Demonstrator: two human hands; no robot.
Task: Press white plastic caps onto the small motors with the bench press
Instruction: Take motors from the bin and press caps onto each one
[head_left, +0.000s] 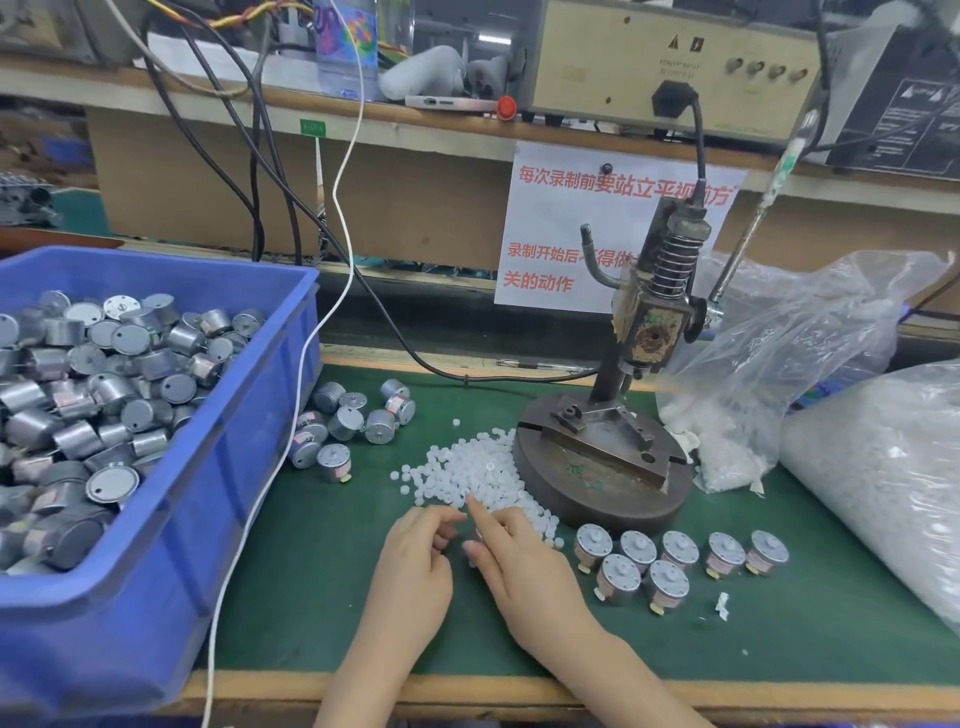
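Green mat (779, 649), hands (415, 566) curled at cap pile (467, 473) (hold unclear); press base (597, 486) adjoining

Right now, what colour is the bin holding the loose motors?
Blue; the bin shows clearly in the head view.

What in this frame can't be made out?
Head view only.
1. What the left hand and right hand hold, if anything: their fingers overlap over the white caps, blurred.
2. Blue bin: cut off by left edge.
3. Sign: text partly hidden behind bench press.
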